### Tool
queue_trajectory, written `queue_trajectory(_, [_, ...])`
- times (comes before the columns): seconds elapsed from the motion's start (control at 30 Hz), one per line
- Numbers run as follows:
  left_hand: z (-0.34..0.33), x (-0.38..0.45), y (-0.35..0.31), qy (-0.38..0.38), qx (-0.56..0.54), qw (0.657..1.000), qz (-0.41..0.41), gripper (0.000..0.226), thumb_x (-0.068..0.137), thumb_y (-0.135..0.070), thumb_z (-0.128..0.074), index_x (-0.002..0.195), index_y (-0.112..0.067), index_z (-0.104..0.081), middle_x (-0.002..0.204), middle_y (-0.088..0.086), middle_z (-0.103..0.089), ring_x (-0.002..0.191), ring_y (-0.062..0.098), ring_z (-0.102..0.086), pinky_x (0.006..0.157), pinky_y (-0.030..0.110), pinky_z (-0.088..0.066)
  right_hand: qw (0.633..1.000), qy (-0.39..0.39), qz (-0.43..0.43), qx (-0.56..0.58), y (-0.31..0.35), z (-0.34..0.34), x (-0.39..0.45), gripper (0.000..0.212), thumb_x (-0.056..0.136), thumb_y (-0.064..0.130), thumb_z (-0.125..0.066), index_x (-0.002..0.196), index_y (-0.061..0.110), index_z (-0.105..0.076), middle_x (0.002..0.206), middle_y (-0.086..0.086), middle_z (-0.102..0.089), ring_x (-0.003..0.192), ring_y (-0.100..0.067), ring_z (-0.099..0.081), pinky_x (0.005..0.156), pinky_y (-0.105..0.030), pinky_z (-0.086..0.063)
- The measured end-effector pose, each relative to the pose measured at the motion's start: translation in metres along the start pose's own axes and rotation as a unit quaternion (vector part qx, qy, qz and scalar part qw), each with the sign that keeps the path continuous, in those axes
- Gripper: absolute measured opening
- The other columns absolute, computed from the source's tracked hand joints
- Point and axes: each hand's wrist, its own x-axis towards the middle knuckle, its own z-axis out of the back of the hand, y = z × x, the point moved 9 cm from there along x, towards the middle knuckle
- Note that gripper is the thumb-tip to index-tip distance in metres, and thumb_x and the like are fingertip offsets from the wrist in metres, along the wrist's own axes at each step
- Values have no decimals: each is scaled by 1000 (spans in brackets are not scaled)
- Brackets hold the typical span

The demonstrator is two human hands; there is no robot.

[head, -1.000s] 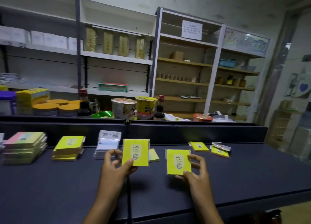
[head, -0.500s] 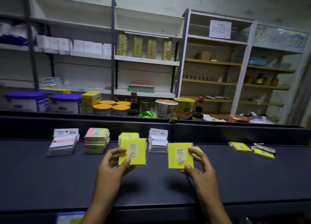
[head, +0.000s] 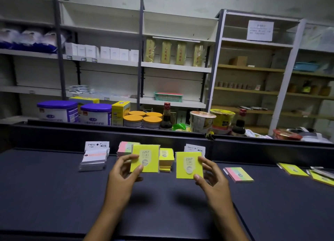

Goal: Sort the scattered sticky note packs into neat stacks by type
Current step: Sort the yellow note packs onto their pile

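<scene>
Above the dark counter (head: 54,195), each hand pinches one yellow pack upright, label facing the person: left hand (head: 124,170) and left pack (head: 145,158), right hand (head: 210,175) and right pack (head: 188,165), likely comparing types before adding to the yellow stack (head: 166,159) behind.

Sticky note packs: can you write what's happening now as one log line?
left hand: holds yellow pack | right hand: holds second yellow pack | yellow stack: behind, between them

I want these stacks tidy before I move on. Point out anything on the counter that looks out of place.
A pink-and-green pack lies alone and askew on the counter, right of the hands and apart from the pink-and-green stack at the back. More yellow packs lie scattered at the far right, away from the yellow stack.
</scene>
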Motion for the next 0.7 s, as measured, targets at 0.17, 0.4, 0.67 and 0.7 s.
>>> queue_trajectory(0.17, [-8, 39, 18, -8, 20, 1000, -12, 24, 86, -2, -69, 103, -18, -65, 104, 4, -67, 96, 24, -64, 63, 23, -57, 1000, 14, 9, -10, -13, -13, 35, 50, 84, 4, -73, 119, 39, -65, 112, 19, -68, 106, -4, -63, 92, -37, -55])
queue_trajectory(0.4, [-19, 85, 24, -9, 60, 997, -47, 26, 85, -2, -71, 102, -21, -66, 108, 8, -66, 98, 13, -68, 68, 13, -54, 999, 34, 27, -8, -30, -25, 81, 49, 84, 6, -75, 120, 37, -65, 115, 11, -66, 101, 3, -62, 63, -14, -54])
queue_trajectory(0.67, [-17, 105, 34, -20, 51, 997, -51, 27, 83, 2, -72, 103, -13, -64, 103, 2, -70, 93, 10, -70, 65, 13, -54, 991, 87, 20, -97, -49, -58, 126, 45, 80, 16, -80, 118, 34, -64, 112, 18, -66, 102, 6, -59, 79, -21, -54])
queue_trajectory(0.7, [-16, 105, 36, -20, 54, 997, -48, 27, 83, 1, -72, 105, -12, -64, 105, 3, -70, 95, 10, -70, 67, 14, -55, 991, 94, 11, -100, -54, -63, 128, 43, 80, 16, -80, 118, 32, -65, 109, 17, -67, 99, 2, -60, 82, -28, -55])
